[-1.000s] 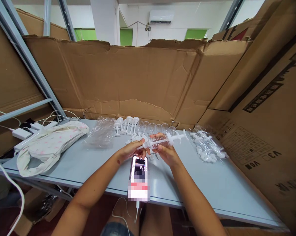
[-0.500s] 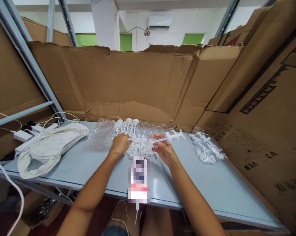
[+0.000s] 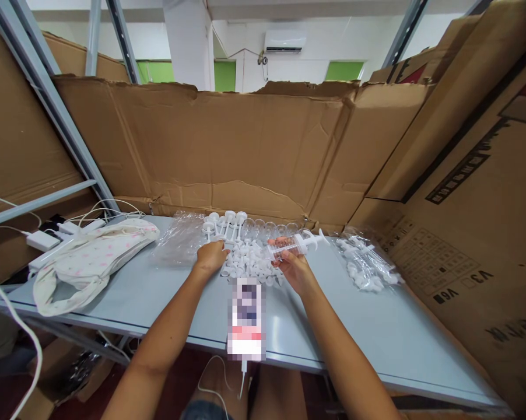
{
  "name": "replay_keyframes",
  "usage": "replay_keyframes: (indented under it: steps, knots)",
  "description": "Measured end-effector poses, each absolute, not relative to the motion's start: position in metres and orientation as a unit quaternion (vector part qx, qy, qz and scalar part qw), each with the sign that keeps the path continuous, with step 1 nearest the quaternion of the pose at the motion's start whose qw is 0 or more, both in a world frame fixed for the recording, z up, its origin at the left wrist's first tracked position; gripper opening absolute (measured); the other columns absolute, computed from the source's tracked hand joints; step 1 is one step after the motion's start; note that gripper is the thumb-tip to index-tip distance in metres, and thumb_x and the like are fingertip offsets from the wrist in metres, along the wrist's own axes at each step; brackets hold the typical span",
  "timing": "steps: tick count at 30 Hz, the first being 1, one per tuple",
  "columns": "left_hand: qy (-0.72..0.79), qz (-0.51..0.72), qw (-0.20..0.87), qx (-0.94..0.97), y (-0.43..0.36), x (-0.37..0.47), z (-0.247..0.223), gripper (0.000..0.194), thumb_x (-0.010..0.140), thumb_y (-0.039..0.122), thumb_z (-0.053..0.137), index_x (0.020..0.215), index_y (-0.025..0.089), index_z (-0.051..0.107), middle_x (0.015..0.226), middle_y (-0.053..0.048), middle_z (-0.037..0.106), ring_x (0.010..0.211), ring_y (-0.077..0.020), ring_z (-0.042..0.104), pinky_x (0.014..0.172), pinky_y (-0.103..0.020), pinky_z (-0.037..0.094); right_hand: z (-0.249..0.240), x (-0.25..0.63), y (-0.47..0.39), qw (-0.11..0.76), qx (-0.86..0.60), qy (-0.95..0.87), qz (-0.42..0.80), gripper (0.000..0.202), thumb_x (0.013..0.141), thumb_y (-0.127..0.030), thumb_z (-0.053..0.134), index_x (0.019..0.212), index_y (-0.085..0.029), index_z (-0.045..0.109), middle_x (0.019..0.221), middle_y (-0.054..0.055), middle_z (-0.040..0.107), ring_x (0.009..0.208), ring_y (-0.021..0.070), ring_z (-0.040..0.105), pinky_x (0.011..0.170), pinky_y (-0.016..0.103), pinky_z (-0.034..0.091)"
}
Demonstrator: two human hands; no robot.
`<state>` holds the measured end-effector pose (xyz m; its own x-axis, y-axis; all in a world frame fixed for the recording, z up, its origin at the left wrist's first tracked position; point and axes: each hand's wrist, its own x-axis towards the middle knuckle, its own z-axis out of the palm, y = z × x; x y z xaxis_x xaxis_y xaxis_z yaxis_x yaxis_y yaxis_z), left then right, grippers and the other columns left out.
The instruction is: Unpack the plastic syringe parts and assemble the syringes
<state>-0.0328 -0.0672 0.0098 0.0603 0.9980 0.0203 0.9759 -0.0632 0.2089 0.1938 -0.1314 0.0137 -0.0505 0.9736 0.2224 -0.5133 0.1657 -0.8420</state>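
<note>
Held in the right hand (image 3: 294,269), a clear syringe-like dispenser (image 3: 294,244) is pinched by its barrel between thumb and fingers, just above the bench (image 3: 377,326). Its long axis is seen to run nearly level from left to right, tilted slightly upward toward the far right; the white plunger end points right and away, and the open nozzle end points left, toward the other hand. The left hand (image 3: 211,256) is laid palm down, its fingers curled over the near-left edge of a heap of small white caps (image 3: 248,265); whether a cap is pinched beneath it cannot be told. The heap lies between the two hands, so the left hand is the nearer to the caps and the right hand the nearer to the dispenser.

Nearest the viewer, a phone (image 3: 246,318) is laid on the bench edge, a cable hanging below it. Farther left, a cloth bag (image 3: 92,259) is shown; farther right, a plastic bag of white parts (image 3: 365,262). Behind the heap, upright white plungers (image 3: 225,224) and a row of clear barrels (image 3: 272,228) are ranged against the cardboard wall (image 3: 228,151).
</note>
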Motion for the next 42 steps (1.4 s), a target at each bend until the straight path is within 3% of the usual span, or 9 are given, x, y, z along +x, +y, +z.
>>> replay_keyframes:
  steps: [6, 10, 14, 17, 20, 24, 29, 32, 42]
  knots:
    - [0.684, 0.095, 0.054, 0.721, -0.071, -0.032, 0.014, 0.033, 0.083, 0.04, 0.045, 0.106, 0.019, 0.058, 0.105, -0.012, 0.065, 0.094, -0.0275, 0.06, 0.073, -0.032, 0.043, 0.012, 0.195, -0.13, 0.632, -0.267, -0.426, 0.59, 0.036, 0.066, -0.034, 0.072, 0.099, -0.025, 0.06, 0.101, 0.002, 0.066, 0.069, 0.0129, 0.055, 0.055, 0.026, 0.043]
    - [0.612, 0.249, 0.09, 0.746, -0.079, -0.024, 0.023, 0.028, 0.085, 0.038, 0.046, 0.104, 0.022, 0.059, 0.106, -0.007, 0.064, 0.095, -0.0219, 0.058, 0.077, -0.03, 0.042, 0.011, 0.195, -0.13, 0.63, -0.283, -0.441, 0.573, 0.037, 0.066, -0.037, 0.073, 0.1, -0.026, 0.06, 0.102, 0.002, 0.065, 0.073, 0.0144, 0.057, 0.057, 0.026, 0.044]
    - [0.43, 0.407, 0.278, 0.757, -0.088, -0.008, 0.027, 0.034, 0.083, 0.043, 0.049, 0.106, 0.02, 0.059, 0.107, -0.007, 0.063, 0.092, -0.017, 0.058, 0.081, -0.027, 0.043, 0.009, 0.195, -0.129, 0.605, -0.311, -0.468, 0.564, 0.044, 0.059, -0.052, 0.075, 0.089, -0.022, 0.064, 0.081, 0.002, 0.065, 0.073, 0.0169, 0.058, 0.063, 0.028, 0.045]
    - [0.309, 0.436, 0.454, 0.712, -0.096, 0.003, 0.026, 0.051, 0.081, 0.052, 0.051, 0.119, 0.019, 0.053, 0.116, -0.011, 0.059, 0.104, -0.0197, 0.055, 0.088, -0.03, 0.041, 0.008, 0.194, -0.131, 0.554, -0.302, -0.501, 0.592, 0.052, 0.058, -0.064, 0.069, 0.085, -0.019, 0.064, 0.071, 0.002, 0.062, 0.062, 0.0154, 0.056, 0.057, 0.028, 0.044]
    - [0.219, 0.423, 0.599, 0.644, -0.105, 0.01, 0.025, 0.065, 0.075, 0.059, 0.056, 0.127, 0.02, 0.048, 0.126, -0.013, 0.054, 0.105, -0.0223, 0.056, 0.086, -0.032, 0.042, 0.008, 0.188, -0.137, 0.47, -0.264, -0.54, 0.646, 0.049, 0.066, -0.062, 0.065, 0.089, -0.019, 0.061, 0.069, 0.002, 0.062, 0.057, 0.0147, 0.057, 0.054, 0.027, 0.044]
    - [0.182, 0.384, 0.698, 0.577, -0.117, 0.016, 0.024, 0.069, 0.07, 0.056, 0.063, 0.127, 0.02, 0.049, 0.124, -0.014, 0.056, 0.095, -0.0226, 0.059, 0.076, -0.031, 0.044, 0.007, 0.179, -0.143, 0.386, -0.212, -0.56, 0.702, 0.043, 0.073, -0.055, 0.062, 0.097, -0.021, 0.054, 0.065, -0.001, 0.062, 0.048, 0.0128, 0.056, 0.041, 0.022, 0.038]
    - [0.222, 0.442, 0.683, 0.538, -0.121, 0.025, 0.018, 0.066, 0.065, 0.057, 0.068, 0.116, 0.016, 0.057, 0.108, -0.013, 0.064, 0.098, -0.0221, 0.058, 0.081, -0.029, 0.041, 0.004, 0.174, -0.141, 0.407, -0.212, -0.557, 0.692, 0.042, 0.076, -0.059, 0.054, 0.089, -0.02, 0.05, 0.052, -0.004, 0.056, 0.033, 0.0078, 0.043, 0.032, 0.019, 0.026]
    - [0.25, 0.476, 0.664, 0.52, -0.119, 0.03, 0.015, 0.065, 0.063, 0.055, 0.07, 0.114, 0.016, 0.058, 0.102, -0.01, 0.066, 0.096, -0.0207, 0.059, 0.084, -0.03, 0.041, 0.002, 0.172, -0.138, 0.437, -0.265, -0.584, 0.631, 0.035, 0.078, -0.053, 0.057, 0.087, -0.021, 0.048, 0.05, -0.006, 0.054, 0.032, 0.0072, 0.041, 0.032, 0.019, 0.025]
    - [0.222, 0.486, 0.673, 0.511, -0.122, 0.027, 0.024, 0.058, 0.072, 0.045, 0.067, 0.12, 0.018, 0.051, 0.112, -0.011, 0.063, 0.105, -0.0243, 0.057, 0.093, -0.035, 0.039, 0.0, 0.173, -0.137, 0.456, -0.301, -0.6, 0.585, 0.03, 0.078, -0.046, 0.06, 0.09, -0.02, 0.047, 0.052, -0.007, 0.052, 0.033, 0.0069, 0.041, 0.032, 0.02, 0.028]
